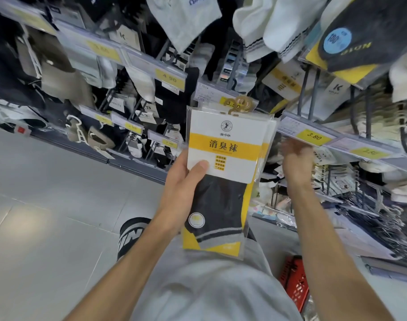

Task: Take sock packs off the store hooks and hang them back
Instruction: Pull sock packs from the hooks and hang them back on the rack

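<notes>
The left hand [184, 181] grips a sock pack [225, 144] by its left edge, thumb [199, 169] pressed flat on the white front card, the other fingers hidden behind it. The pack stands nearly upright in the middle of the view, off any peg. It shows a white card with a yellow band at 12 o'clock and a dark sock with a grey stripe at 6 o'clock. A gold hanger [240, 105] sticks out of its top edge.

The right hand [297, 161] is raised at 3 o'clock of the pack, apart from it and blurred. Its fingers look loosely spread and nothing shows in them.

At 1 o'clock of that hand a yellow tag [313, 136] reads 3.80, on a rail [290, 122] of the rack. Grey pegs [311, 98] run up above it. White socks [274, 24] hang at 12 o'clock of the view and a dark pack [369, 31] with a blue sticker at 1 o'clock. At 10 o'clock of the held pack another tag [170, 78] reads 4.90.

A black shoe [132, 235] shows at 7 o'clock of the pack, a red basket [292, 281] at 5 o'clock, grey floor [47, 205] at 9 o'clock
</notes>
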